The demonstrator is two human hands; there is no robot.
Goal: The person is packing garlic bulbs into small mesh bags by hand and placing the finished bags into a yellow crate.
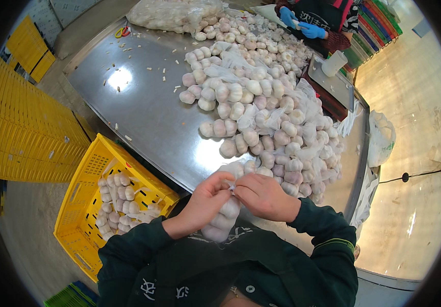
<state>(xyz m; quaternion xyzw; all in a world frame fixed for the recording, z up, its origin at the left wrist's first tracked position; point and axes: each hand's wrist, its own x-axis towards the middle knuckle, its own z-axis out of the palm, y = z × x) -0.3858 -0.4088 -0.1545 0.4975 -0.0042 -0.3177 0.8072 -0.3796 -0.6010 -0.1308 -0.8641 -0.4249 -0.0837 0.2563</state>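
My left hand [209,197] and my right hand [263,195] meet at the near edge of the steel table. Their fingertips pinch the gathered neck of a white mesh bag of garlic bulbs [220,219], which hangs below them against my front. Behind my hands, many netted garlic bulbs [258,101] are heaped across the table. Loose garlic bulbs [239,30] lie farther back beside a large clear plastic bag of garlic [174,15]. What exactly the fingers do at the knot is too small to tell.
A yellow plastic crate [78,215] with netted garlic stands at the left, near stacked yellow crates [32,130]. Scissors [123,32] and stem bits lie on the steel table [147,103]. A scale [329,82] carries a white roll [334,63]. A co-worker in blue gloves [312,30] holds garlic.
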